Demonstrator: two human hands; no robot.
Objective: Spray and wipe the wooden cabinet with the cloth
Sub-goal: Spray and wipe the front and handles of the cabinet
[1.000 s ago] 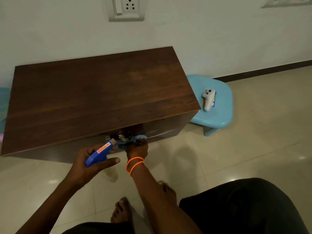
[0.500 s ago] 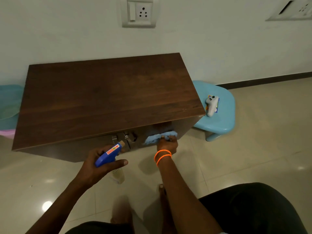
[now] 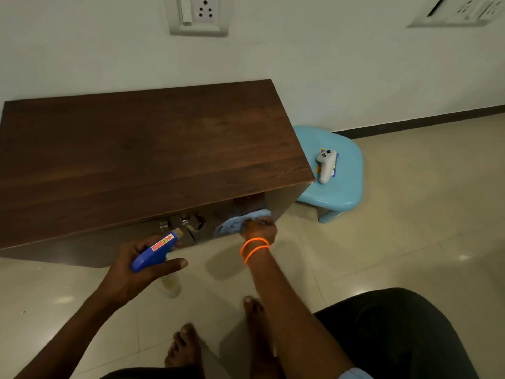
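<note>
A dark brown wooden cabinet [image 3: 153,157] stands against the wall, seen from above. My right hand [image 3: 259,229], with orange bands at the wrist, presses a light blue cloth [image 3: 240,221] against the right part of the cabinet's front face. My left hand [image 3: 136,266] grips a spray bottle by its blue trigger head [image 3: 154,251], nozzle pointing toward the metal handles [image 3: 181,222] on the cabinet front. The clear bottle body [image 3: 170,285] hangs below my fingers.
A light blue plastic stool [image 3: 341,187] stands right of the cabinet with a white game controller [image 3: 325,165] on it. Wall sockets [image 3: 198,15] sit above. My bare feet [image 3: 185,351] rest on the tiled floor, my dark-clothed knee [image 3: 396,329] at lower right.
My right hand has slid the cloth rightward along the cabinet front, from beside the handles toward the right corner. My left hand keeps the spray bottle in about the same place.
</note>
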